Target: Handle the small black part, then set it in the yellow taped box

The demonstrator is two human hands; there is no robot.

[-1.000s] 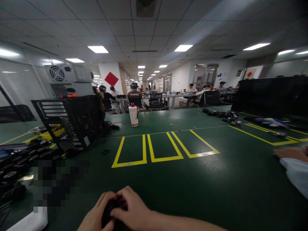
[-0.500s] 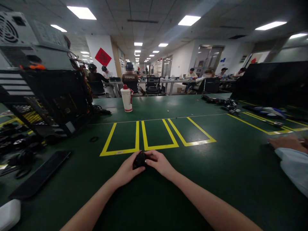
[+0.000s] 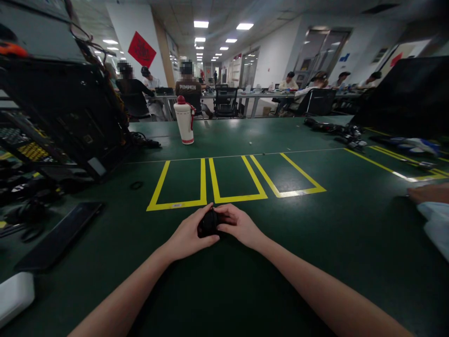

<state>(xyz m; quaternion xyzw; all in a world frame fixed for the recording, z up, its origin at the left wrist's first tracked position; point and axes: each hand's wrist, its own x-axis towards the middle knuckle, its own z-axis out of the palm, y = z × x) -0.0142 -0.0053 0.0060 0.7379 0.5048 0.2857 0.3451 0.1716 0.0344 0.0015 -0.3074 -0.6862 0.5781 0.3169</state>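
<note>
Both my hands meet on a small black object (image 3: 209, 223) that rests on the green table (image 3: 315, 262), just in front of three yellow taped boxes (image 3: 231, 182). My left hand (image 3: 187, 236) wraps its fingers round the object's left side. My right hand (image 3: 238, 225) closes on its right side, thumb on top. The object is mostly covered by my fingers, so I cannot make out what it is.
An open black computer case (image 3: 66, 117) with cables stands at the left, with a dark flat panel (image 3: 58, 236) and a white block (image 3: 14, 297) nearer me. A white bottle with a red cap (image 3: 184, 120) stands beyond the boxes. Another person's hand and sleeve (image 3: 431, 206) lie at the right edge.
My view has tilted down and my arms have stretched forward, carrying the black object out to just short of the yellow boxes. Both hands have stayed closed on it.
</note>
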